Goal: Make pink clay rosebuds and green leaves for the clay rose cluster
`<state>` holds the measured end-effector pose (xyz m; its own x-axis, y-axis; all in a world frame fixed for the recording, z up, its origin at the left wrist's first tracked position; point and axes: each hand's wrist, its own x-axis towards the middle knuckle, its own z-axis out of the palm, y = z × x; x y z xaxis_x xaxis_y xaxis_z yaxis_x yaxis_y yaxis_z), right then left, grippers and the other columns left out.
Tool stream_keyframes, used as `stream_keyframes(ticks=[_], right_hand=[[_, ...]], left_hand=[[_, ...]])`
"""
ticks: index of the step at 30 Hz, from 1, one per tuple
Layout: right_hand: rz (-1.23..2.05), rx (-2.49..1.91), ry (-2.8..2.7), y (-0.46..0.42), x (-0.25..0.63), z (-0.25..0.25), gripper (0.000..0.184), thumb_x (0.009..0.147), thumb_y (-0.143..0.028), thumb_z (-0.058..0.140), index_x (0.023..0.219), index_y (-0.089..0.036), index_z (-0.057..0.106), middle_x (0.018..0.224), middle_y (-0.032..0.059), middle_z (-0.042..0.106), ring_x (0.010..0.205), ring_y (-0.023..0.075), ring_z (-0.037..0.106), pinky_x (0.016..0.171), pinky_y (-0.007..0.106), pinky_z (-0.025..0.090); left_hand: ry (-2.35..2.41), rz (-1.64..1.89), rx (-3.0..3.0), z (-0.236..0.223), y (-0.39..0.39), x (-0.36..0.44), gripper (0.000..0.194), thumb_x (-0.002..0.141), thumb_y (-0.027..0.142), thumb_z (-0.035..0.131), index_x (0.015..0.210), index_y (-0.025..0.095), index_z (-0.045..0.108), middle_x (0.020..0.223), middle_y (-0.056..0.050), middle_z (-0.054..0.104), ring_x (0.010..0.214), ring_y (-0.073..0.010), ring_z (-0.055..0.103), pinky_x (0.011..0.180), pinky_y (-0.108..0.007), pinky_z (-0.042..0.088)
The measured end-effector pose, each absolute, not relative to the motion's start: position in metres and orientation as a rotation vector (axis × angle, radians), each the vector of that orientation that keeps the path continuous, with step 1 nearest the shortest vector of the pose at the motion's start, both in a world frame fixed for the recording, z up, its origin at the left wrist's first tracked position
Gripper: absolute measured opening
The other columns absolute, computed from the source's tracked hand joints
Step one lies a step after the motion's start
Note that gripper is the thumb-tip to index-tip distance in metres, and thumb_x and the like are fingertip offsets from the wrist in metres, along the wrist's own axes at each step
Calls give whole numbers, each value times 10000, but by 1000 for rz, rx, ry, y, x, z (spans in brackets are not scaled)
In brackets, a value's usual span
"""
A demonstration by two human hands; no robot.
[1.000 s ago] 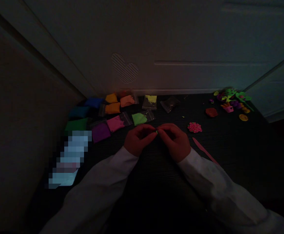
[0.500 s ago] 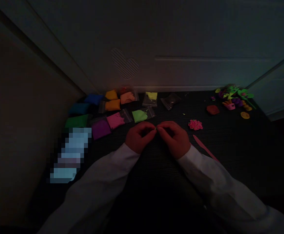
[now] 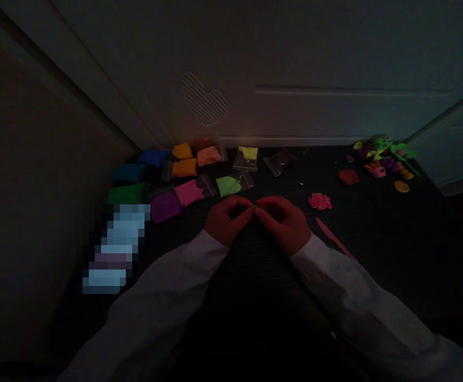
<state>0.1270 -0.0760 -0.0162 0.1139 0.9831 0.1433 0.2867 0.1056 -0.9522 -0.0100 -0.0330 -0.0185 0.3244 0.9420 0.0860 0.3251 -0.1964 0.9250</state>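
The left hand [image 3: 226, 220] and right hand [image 3: 284, 223] are pinching a green bit [image 3: 254, 206] between narrowed fingertips, over the middle of the table [image 3: 398, 254]. The pink cluster [image 3: 320, 201] is lying to their right, the knife [image 3: 333, 237] nearer, while the lime bag [image 3: 228, 185] is lying just beyond the left hand.

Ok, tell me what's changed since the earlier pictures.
The camera seems tipped down, so everything sits slightly higher in the picture. Nothing was visibly taken up or let go: the left hand and right hand still pinch the small green piece. Bags, pink cluster and pink knife stayed put.
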Motion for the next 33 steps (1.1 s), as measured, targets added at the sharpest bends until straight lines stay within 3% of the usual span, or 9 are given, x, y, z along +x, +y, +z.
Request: stream_keyframes(ticks=[7,20,33], right_hand=[[799,-1412,-1428,-75,129,-14,137,730,-290,537,804,-195,602,782,17,592,716,121,546,660,262,442],[940,-1390,-1291,-74,129,-16,228,749,-336,508,886,-171,586,795,27,617,722,118,568,664,259,457],[946,-1351,-1266,-72,128,-18,165,720,-298,550,831,-182,590,797,19,594,728,115,550,666,249,439]], left_hand=[[1115,880,1737,-20,-33,-11,126,674,290,569,720,173,573,673,2,585,614,-114,533,590,-243,432],[1126,887,1499,-21,-30,-11,146,629,292,620,701,168,598,648,24,599,605,-94,530,609,-226,420],[1080,860,1350,-29,-29,-11,202,615,323,642,755,178,636,704,18,646,630,-100,564,631,-220,446]])
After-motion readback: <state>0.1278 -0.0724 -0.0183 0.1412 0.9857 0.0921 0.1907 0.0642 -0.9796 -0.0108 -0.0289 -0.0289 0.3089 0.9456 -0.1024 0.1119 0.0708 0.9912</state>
